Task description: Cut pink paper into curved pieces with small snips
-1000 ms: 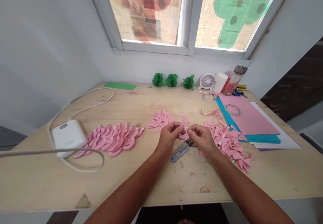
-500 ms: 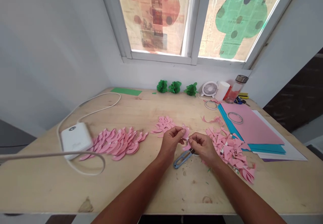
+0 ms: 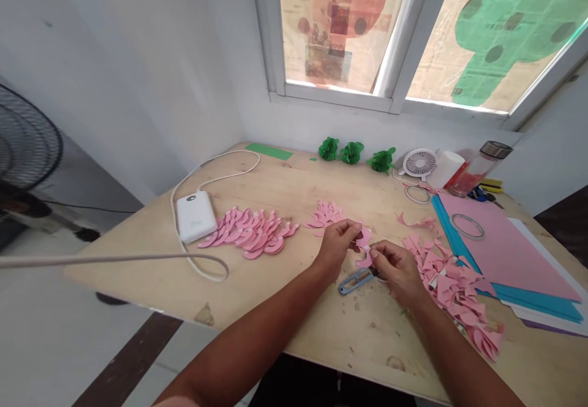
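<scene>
My left hand and my right hand meet over the middle of the wooden table. Both pinch a small curved pink paper piece between their fingertips. Blue thread snips lie on the table just below the hands. A small pile of cut pink petals sits just behind my left hand. A heap of pink paper scraps lies beside my right wrist.
A row of pink petals lies left, next to a white power bank with a looping cable. Pink, blue and white sheets, tape rings, a mini fan, a bottle and green paper balls line the right and back. A floor fan stands at left.
The view has swung left and tilted, bringing the floor fan and the table's left edge into sight. Both hands stay together on the pink piece.
</scene>
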Demonstrator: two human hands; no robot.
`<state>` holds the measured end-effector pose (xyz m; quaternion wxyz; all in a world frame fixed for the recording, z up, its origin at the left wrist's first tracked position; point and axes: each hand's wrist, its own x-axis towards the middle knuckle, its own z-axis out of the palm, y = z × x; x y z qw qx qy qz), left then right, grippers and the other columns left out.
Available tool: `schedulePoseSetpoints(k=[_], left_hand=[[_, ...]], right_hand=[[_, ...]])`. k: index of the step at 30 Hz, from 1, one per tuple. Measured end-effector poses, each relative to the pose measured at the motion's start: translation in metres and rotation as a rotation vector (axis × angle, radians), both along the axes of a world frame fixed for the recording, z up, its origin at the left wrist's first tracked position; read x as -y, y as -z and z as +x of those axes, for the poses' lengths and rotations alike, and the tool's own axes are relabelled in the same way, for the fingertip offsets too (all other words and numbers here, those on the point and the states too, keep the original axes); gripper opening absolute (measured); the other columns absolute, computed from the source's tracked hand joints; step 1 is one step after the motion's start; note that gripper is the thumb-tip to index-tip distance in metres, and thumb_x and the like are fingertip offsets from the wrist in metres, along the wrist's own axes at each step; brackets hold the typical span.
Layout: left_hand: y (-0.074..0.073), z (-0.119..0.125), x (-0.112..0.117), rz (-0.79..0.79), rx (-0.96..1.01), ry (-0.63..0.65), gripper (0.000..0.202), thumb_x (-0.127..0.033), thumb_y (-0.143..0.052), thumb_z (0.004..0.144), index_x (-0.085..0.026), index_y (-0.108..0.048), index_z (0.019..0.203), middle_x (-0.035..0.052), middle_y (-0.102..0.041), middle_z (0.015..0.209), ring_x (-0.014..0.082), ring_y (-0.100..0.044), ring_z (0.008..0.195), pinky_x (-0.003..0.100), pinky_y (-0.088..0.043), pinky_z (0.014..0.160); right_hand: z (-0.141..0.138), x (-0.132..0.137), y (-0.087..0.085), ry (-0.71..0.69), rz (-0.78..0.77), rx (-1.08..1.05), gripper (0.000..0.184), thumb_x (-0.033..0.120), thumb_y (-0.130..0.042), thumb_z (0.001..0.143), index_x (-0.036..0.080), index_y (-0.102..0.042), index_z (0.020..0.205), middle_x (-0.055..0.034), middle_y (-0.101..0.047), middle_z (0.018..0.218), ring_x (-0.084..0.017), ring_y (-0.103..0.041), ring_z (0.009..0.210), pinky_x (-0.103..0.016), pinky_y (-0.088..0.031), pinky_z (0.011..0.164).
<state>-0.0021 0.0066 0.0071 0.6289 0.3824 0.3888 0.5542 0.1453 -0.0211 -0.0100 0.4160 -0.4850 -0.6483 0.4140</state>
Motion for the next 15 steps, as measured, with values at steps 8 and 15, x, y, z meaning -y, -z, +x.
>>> schedulePoseSetpoints(k=[8,15], left_hand=[[-0.034,-0.063,-0.006,0.125,-0.422,0.003,0.028,-0.040,-0.064,0.065,-0.012,-0.061,0.061,0.0000,-0.054,0.055,0.0077,-0.046,0.049,0.019,-0.037,0.047],[-0.025,-0.146,0.001,0.020,-1.103,-0.323,0.025,-0.038,-0.053,0.071,-0.016,-0.059,0.060,-0.0021,-0.054,0.052,0.0114,-0.048,0.047,0.023,-0.031,0.047]], right_hand=[[0.002,0.001,-0.014,0.045,0.028,0.027,0.021,0.033,-0.051,0.081,0.015,-0.063,0.081,-0.0011,-0.055,0.063,-0.013,-0.050,0.058,-0.025,-0.039,0.055],[0.000,0.002,-0.014,0.033,0.032,0.029,0.020,0.032,-0.051,0.080,0.016,-0.063,0.081,-0.0005,-0.056,0.061,-0.014,-0.052,0.058,-0.025,-0.039,0.054]])
